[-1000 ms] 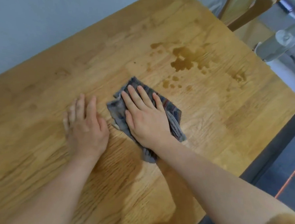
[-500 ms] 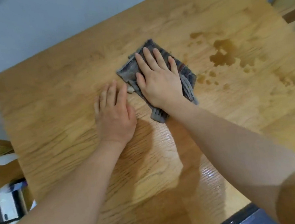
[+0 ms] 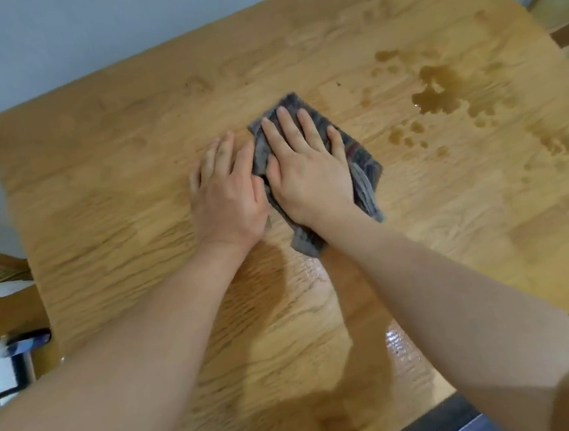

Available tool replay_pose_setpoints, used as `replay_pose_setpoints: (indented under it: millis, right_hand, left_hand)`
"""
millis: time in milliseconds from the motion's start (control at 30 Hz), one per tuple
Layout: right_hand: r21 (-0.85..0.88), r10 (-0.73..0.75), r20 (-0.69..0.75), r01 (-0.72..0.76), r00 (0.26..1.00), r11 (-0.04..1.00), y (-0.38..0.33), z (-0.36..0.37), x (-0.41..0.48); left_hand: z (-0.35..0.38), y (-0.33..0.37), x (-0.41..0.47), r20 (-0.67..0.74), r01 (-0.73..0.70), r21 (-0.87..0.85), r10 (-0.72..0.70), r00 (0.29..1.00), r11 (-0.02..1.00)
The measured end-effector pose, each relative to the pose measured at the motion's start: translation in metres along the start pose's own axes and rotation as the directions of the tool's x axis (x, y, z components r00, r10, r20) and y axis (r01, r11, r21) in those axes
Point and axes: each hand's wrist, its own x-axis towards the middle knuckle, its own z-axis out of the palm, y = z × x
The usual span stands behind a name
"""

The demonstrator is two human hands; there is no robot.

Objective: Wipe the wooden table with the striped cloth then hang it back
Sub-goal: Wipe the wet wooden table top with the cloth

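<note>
The striped cloth [image 3: 363, 170] lies folded near the middle of the wooden surface [image 3: 116, 161], grey with thin coloured lines. The right hand [image 3: 307, 175] rests flat on top of it and presses it down; its fingers [image 3: 287, 125] are straight and a little apart, and they do not curl around the cloth. The left hand [image 3: 226, 193] lies flat on the bare wood just beside the cloth, with its thumb side touching the cloth's left edge, and its fingers are straight and close together. To the right of the cloth, apart from it, a brown puddle [image 3: 437, 93] with small drops around it sits on the wood. Near the front edge, between the two forearms, the wood shines wet
</note>
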Motion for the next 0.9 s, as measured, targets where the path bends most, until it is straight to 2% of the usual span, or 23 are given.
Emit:
replay_pose_setpoints:
  millis: [100, 167, 233, 300, 333, 367, 433, 467, 500, 567, 633, 667, 733, 833, 900]
  right_hand:
    - [0.009, -0.015, -0.006, 0.015, 1.0, 1.0, -0.015, 0.005, -0.035]
    - [-0.005, -0.14, 0.021, 0.14, 0.99, 0.99, -0.007, 0.004, -0.097]
    - [-0.03, -0.284, 0.102, 0.288, 0.953, 0.957, 0.023, -0.002, -0.157]
    - [-0.078, -0.291, 0.11, 0.3, 0.95, 0.951, 0.072, -0.01, -0.184]
    - [-0.086, -0.196, 0.076, 0.202, 0.978, 0.976, 0.089, -0.013, -0.185]
    - [-0.076, -0.032, 0.039, 0.035, 0.999, 0.996, 0.096, -0.015, -0.18]
    - [-0.028, 0.303, -0.041, -0.304, 0.952, 0.952, 0.069, -0.009, -0.16]
    - [-0.012, 0.35, -0.053, -0.351, 0.935, 0.936, 0.04, -0.002, -0.152]
    - [-0.001, 0.299, -0.049, -0.299, 0.953, 0.954, 0.008, 0.007, -0.15]
    - [0.003, 0.026, -0.021, -0.026, 0.999, 1.0, -0.042, 0.02, -0.158]
    - [0.003, -0.201, 0.021, 0.201, 0.979, 0.979, -0.043, 0.02, -0.162]
    - [-0.003, -0.252, 0.038, 0.252, 0.967, 0.968, -0.028, 0.015, -0.158]
    - [-0.025, -0.174, 0.014, 0.174, 0.985, 0.984, 0.005, 0.009, -0.139]
    - [0.017, 0.156, -0.05, -0.155, 0.986, 0.988, 0.02, 0.003, -0.077]
    - [0.032, 0.161, -0.044, -0.16, 0.986, 0.987, 0.0, 0.005, -0.045]
  left_hand:
    - [0.0, 0.002, -0.002, -0.009, 0.014, -0.029, -0.015, 1.0, 0.999]
    - [-0.001, 0.003, -0.005, -0.012, 0.014, -0.057, -0.015, 1.0, 0.998]
    - [-0.001, -0.001, -0.009, -0.02, 0.0, -0.077, -0.001, 1.0, 0.997]
    - [0.001, -0.003, -0.011, -0.014, -0.027, -0.102, 0.026, 1.0, 0.994]
    - [0.001, -0.003, -0.011, -0.011, -0.035, -0.108, 0.034, 0.999, 0.994]
    - [0.003, -0.003, -0.011, -0.013, -0.038, -0.105, 0.037, 0.999, 0.994]
    - [0.005, -0.003, -0.008, -0.025, -0.031, -0.091, 0.029, 0.999, 0.995]
    - [0.005, -0.003, -0.005, -0.032, -0.026, -0.096, 0.023, 0.999, 0.995]
    - [0.004, -0.003, -0.003, -0.043, -0.015, -0.108, 0.011, 0.999, 0.994]
    - [0.003, -0.004, -0.002, -0.071, -0.006, -0.144, -0.004, 0.997, 0.99]
    - [0.002, -0.002, -0.004, -0.09, -0.009, -0.175, -0.007, 0.996, 0.985]
    - [0.001, -0.001, -0.005, -0.095, -0.011, -0.173, -0.006, 0.995, 0.985]
    - [0.0, 0.0, -0.003, -0.101, -0.001, -0.139, -0.013, 0.995, 0.99]
    - [0.001, 0.001, -0.001, -0.078, 0.016, -0.101, -0.024, 0.997, 0.995]
    - [0.001, 0.002, -0.001, -0.09, 0.023, -0.108, -0.033, 0.995, 0.994]
